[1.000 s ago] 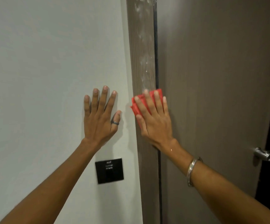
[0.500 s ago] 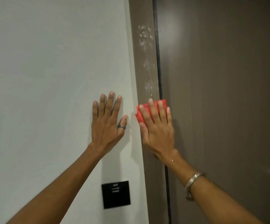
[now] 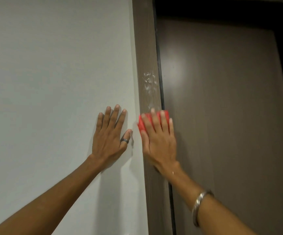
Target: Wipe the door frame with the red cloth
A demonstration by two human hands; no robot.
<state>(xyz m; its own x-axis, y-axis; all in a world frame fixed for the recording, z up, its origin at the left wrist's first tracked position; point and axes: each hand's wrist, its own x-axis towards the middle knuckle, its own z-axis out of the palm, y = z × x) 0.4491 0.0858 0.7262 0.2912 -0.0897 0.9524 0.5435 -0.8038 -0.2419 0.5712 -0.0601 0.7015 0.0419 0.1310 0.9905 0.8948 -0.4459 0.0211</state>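
A brown wooden door frame (image 3: 145,48) runs vertically between the pale wall and the dark door. White smudges (image 3: 148,81) mark the frame just above my right hand. My right hand (image 3: 159,141) lies flat on the frame, fingers pointing up, pressing the folded red cloth (image 3: 141,124) against the wood. Only the cloth's top and left edges show past my fingers. My left hand (image 3: 110,138), wearing a ring on the thumb, rests flat on the wall beside the frame with fingers spread and holds nothing.
The pale wall (image 3: 52,82) fills the left half. A closed dark brown door (image 3: 222,116) stands right of the frame, with the frame's dark top (image 3: 222,7) above it. A metal bangle (image 3: 200,207) sits on my right wrist.
My view has tilted upward: the black wall switch and the door handle have left the view and the frame's top has appeared. Both hands have slid up, the cloth closing on the smudges.
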